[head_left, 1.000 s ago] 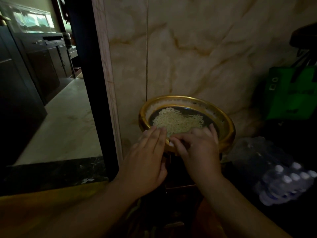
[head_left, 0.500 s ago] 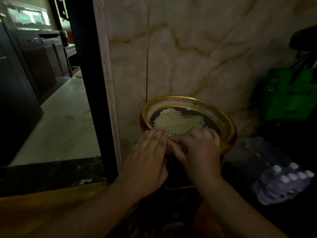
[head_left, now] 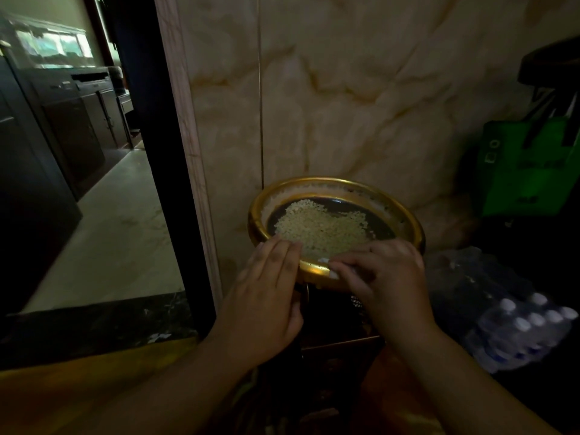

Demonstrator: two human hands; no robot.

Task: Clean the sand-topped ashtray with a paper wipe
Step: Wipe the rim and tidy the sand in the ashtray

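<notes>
Two hands meet at the near rim of a gold ashtray [head_left: 411,224]: left hand [head_left: 266,296] flat and open, right hand [head_left: 389,284] pinching a barely visible white wipe [head_left: 328,267]. Bottled water [head_left: 521,328] and a green bag [head_left: 524,164] crowd the dim right side.

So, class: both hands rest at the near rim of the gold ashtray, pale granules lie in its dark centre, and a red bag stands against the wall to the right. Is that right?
Not quite. The bag is green, not red, as the head view shows. The rest stands: the left hand and right hand are at the near rim of the gold ashtray, with pale granules in its dark centre.
</notes>
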